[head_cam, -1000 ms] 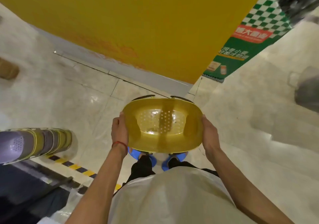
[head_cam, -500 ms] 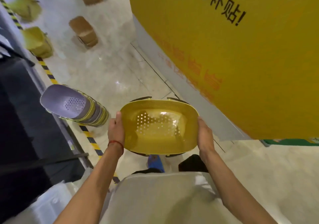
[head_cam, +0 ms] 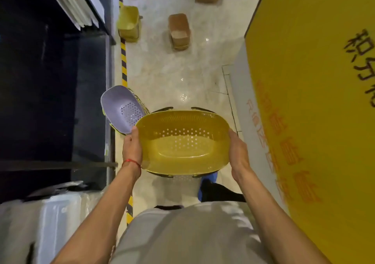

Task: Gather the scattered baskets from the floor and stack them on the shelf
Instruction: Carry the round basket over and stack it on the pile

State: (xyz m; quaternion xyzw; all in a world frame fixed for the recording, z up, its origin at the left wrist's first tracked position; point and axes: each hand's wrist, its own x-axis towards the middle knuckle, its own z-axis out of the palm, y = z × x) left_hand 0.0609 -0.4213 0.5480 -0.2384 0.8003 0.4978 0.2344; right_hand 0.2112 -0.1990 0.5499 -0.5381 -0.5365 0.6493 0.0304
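Note:
I carry a yellow perforated basket (head_cam: 183,142) with black handles in front of my chest. My left hand (head_cam: 131,148) grips its left end and my right hand (head_cam: 237,151) grips its right end. Just to its left, a stack of nested baskets with a lilac basket (head_cam: 121,109) on top leans out from the dark shelf (head_cam: 54,93). Farther down the aisle, yellow baskets (head_cam: 128,23) and brown baskets (head_cam: 179,32) stand on the floor.
A tall yellow panel (head_cam: 316,101) walls the aisle on the right. Black and yellow hazard tape (head_cam: 123,60) runs along the shelf base. White plastic items (head_cam: 50,219) lie on the shelf at lower left. The pale tiled floor (head_cam: 182,76) stretches ahead.
The view has swung left to look down the aisle. The lilac stack now sits right beside the yellow basket, which both hands keep holding.

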